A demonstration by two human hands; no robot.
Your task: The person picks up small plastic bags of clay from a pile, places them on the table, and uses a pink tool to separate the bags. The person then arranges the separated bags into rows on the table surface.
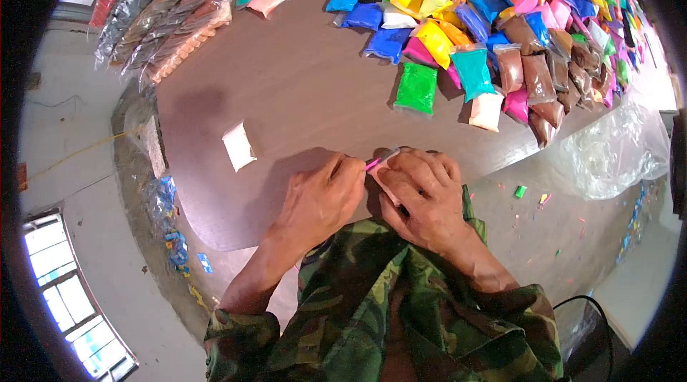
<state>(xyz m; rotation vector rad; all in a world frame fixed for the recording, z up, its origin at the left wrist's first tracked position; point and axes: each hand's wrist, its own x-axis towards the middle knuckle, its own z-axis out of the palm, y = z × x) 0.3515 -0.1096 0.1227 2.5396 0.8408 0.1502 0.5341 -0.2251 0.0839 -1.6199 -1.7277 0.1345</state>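
1. Head view: the left hand (pixel 325 194) is narrow, its fingertips pinched together at a small bright pink strip (pixel 372 164); how much it grips is hidden by the fingers.
2. Just beside it, the right hand (pixel 424 192) holds a pale pink packet (pixel 386 173), fingers curled over it and thumb side toward the left hand. The strip shows at the packet's edge, between the hands.
3. Both hands are at the near edge of the desk (pixel 286 106).
4. Left of the left hand and a little farther out, a white packet (pixel 239 146) lies flat.
5. Beyond the right hand lies a green packet (pixel 416 87), with a teal packet (pixel 472 74) to its right, beside a large pile of colored packets (pixel 494 6).
6. Far beyond the left hand are stacked filled plastic bags (pixel 161 17).
7. Right of the right hand, well apart, is a crumpled clear bag (pixel 612 146).
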